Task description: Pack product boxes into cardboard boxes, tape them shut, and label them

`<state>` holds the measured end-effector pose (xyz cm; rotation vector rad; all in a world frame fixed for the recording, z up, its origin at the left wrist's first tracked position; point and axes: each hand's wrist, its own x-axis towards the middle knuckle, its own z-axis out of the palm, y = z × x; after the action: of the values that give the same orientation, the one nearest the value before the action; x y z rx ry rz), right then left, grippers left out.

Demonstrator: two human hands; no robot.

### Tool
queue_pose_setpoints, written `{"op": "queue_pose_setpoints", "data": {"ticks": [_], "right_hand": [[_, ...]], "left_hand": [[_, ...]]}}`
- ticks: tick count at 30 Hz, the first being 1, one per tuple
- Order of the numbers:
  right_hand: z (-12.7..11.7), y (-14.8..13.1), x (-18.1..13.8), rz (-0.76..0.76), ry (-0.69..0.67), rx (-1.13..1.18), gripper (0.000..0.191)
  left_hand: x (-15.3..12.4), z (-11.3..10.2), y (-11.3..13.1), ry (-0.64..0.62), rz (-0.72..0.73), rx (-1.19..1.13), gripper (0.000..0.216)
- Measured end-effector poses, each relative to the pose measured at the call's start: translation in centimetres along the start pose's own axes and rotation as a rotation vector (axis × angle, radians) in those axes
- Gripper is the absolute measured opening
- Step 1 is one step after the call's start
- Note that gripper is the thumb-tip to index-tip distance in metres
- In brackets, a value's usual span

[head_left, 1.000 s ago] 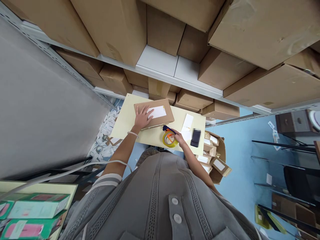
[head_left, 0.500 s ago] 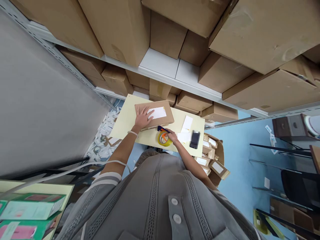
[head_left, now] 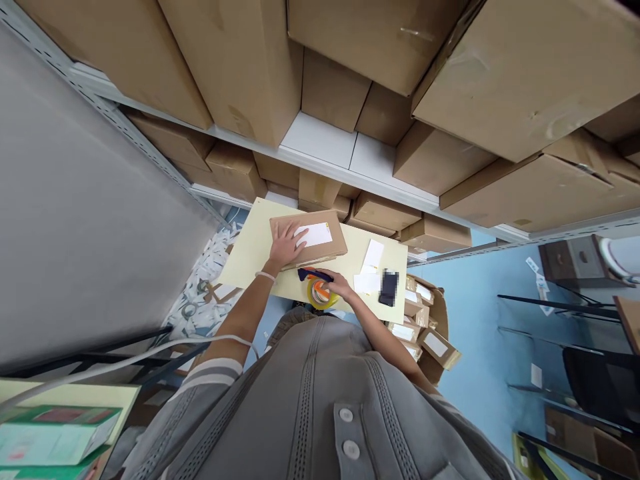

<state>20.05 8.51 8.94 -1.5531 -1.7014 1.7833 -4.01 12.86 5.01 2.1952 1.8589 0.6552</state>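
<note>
A flat cardboard box (head_left: 327,248) with a white label (head_left: 314,234) on its top lies on the pale yellow table (head_left: 245,247). My left hand (head_left: 287,245) rests on the box's left part with its fingers spread, partly over the label. In my right hand (head_left: 338,283) is a tape dispenser (head_left: 316,275), dark blue and orange, loaded with a roll of yellowish tape. It is just off the near side of the box, at the table's front edge. Whether the tape touches the box I cannot tell.
White paper slips (head_left: 373,256) and a dark phone (head_left: 389,288) lie on the table's right side. A large carton (head_left: 440,313) of labelled parcels stands at right. Shelves (head_left: 320,137) of boxes rise behind, and scraps (head_left: 197,280) cover the floor at left.
My right hand has turned the tape dispenser and shifted it left and slightly nearer my body along the box's near side. My left hand stays on the box. The view has tilted slightly.
</note>
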Motion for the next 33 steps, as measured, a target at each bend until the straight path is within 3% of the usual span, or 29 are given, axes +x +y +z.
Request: {"op": "queue_pose_setpoints", "data": {"ticks": [4, 8, 12, 17, 24, 28, 33], "right_hand": [[-5.1, -2.6, -2.9, -0.104, -0.106, 0.239, 0.052], [-8.9, -6.8, -5.1, -0.191, -0.185, 0.305, 0.052], [-11.7, -11.1, -5.1, -0.232, -0.014, 0.243, 0.045], [-15.0, -16.5, -2.7, -0.514, 0.207, -0.005, 0.045], [-15.6, -23.3, 2.6, -0.791, 0.510, -0.551, 0.053], [-15.5, -25.4, 6.7, -0.776, 0.623, -0.712, 0.060], [-15.4, -25.4, 10.7, -0.743, 0.600, -0.732, 0.063]], "left_hand": [[0.0, 0.1, -0.1, 0.009, 0.001, -0.004, 0.051], [0.1, 0.2, -0.1, 0.020, 0.007, 0.015, 0.051], [0.1, 0.2, 0.0, 0.018, 0.016, 0.051, 0.051], [0.0, -0.1, 0.0, 0.016, 0.007, 0.093, 0.050], [0.0, -0.4, 0.0, 0.008, 0.013, 0.133, 0.050], [-0.1, -0.7, 0.2, 0.017, 0.019, 0.158, 0.050], [-0.1, -1.1, 0.3, 0.010, 0.019, 0.174, 0.049]]}}
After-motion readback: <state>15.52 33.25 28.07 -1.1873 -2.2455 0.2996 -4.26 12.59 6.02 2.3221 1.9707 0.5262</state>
